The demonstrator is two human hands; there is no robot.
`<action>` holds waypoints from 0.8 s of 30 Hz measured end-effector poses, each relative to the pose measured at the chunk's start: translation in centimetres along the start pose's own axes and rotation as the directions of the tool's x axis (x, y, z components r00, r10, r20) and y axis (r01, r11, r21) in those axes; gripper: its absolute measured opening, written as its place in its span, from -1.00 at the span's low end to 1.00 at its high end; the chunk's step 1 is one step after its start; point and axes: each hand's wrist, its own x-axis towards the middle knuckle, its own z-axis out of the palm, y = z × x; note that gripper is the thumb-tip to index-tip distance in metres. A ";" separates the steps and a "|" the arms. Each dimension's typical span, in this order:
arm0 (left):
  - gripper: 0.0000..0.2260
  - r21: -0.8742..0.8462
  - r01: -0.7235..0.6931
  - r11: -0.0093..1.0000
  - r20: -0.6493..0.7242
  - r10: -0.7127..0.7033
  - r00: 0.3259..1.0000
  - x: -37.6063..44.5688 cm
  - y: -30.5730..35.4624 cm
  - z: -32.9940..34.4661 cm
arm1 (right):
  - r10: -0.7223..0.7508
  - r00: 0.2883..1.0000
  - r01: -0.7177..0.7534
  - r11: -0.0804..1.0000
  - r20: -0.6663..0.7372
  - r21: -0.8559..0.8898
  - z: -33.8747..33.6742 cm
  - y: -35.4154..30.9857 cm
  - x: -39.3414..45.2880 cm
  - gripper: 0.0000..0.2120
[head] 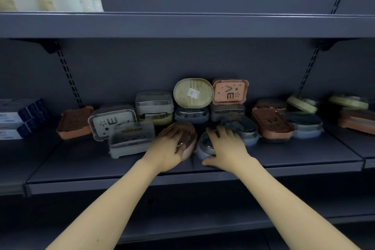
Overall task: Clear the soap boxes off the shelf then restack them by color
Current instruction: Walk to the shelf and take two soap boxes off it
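**Head view: clearing has barely begun, both hands on the front boxes**

Head camera looks at a dark shelf [284,158] crowded with soap boxes in mixed colours. The left hand [169,148] lies over a pink oval box [187,148] at the shelf's front, fingers curved across its clear lid and thumb by the near rim, so that grip looks clamped on it. The right hand [225,145] rests on a grey oval box [203,148] just beside, fingers spread over the top and thumb low at the front edge; whether it truly grips, I cannot tell. Behind them, green, orange, grey and white boxes sit jumbled in loose stacks across the shelf. Judging by this, nearly all clearing remains, and no colour sorting has started.
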 end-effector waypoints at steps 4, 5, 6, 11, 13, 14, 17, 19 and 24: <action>-0.51 0.013 -0.049 0.999 0.067 0.048 0.997 -1.0 -0.3 -0.6 | 0.002 1.000 0.001 0.995 -0.030 0.098 0.5 0.8 -1.1 -0.15; -0.50 0.016 -0.062 0.998 0.086 0.061 0.994 -1.2 -0.4 -0.8 | -0.002 1.000 0.004 0.992 -0.019 0.124 0.5 1.0 -1.3 -0.15; -0.47 0.013 -0.075 0.997 0.104 0.073 0.992 -1.3 -0.5 -0.9 | -0.006 1.000 0.007 0.990 -0.011 0.141 0.4 1.1 -1.4 -0.15; -0.50 0.016 -0.140 0.990 0.186 0.134 0.973 -1.9 -1.2 -1.6 | -0.009 0.999 0.015 0.989 -0.041 0.149 1.0 1.3 -2.3 -0.18; -0.50 0.004 -0.170 0.985 0.212 0.166 0.963 -2.1 -1.6 -2.0 | -0.008 0.998 0.014 0.995 -0.058 0.103 1.2 1.2 -2.7 -0.20; -0.50 0.001 -0.185 0.983 0.225 0.180 0.958 -2.2 -1.9 -2.2 | -0.004 0.998 0.009 0.997 -0.059 0.083 1.2 1.2 -2.9 -0.21; -0.51 0.015 -0.253 0.967 0.248 0.241 0.938 -2.9 -2.8 -2.9 | 0.009 0.995 -0.004 0.999 -0.097 0.052 1.4 1.3 -3.5 -0.21; -0.51 0.042 -0.298 0.954 0.263 0.277 0.924 -3.5 -3.1 -3.2 | 0.038 0.991 -0.029 0.997 -0.128 0.069 1.5 1.3 -3.9 -0.22; -0.42 0.096 -0.265 0.959 0.192 0.244 0.951 -4.0 -2.2 -3.5 | 0.105 0.973 -0.086 0.991 -0.206 0.099 2.5 1.2 -4.6 -0.25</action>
